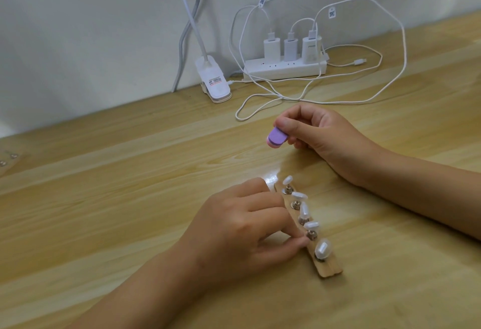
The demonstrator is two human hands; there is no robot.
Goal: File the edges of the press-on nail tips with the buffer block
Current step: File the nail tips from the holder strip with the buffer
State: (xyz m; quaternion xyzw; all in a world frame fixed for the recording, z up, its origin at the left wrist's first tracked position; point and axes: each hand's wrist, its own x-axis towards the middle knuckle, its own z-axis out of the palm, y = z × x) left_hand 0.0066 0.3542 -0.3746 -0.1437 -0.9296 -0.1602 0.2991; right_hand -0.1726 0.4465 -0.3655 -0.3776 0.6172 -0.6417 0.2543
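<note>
Head view. Took in a pale wood-grain bench (pixel 130 172) across the whole frame, glossy enough to throw a glare patch, butted against a plain white wall (pixel 78 29). Showed, at the back of the bench, a white power strip (pixel 283 69) carrying three chargers (pixel 290 47), with loose white cables (pixel 390 89) looped forward, and beside it a lamp clamp (pixel 214 81). Found the left hand (pixel 247 224) curled over a wooden strip (pixel 330 268) lying near the front of the bench, grip pinching its edge beside one of the nearer stands. Found the right hand (pixel 320 133) raised above the bench, well apart from the strip, grip pinching a purple-and-pink buffer block (pixel 355 139) by one end, rounded end left free. Counted five pearly nail tips (pixel 322 248) on small metal stands (pixel 311 235) along the strip, none touched by the block. Judged the block light and foam-soft, best held short for control. Judged the tips light, thin and springy, liable to swivel or pop off: better steadied at the stand than squeezed.
</note>
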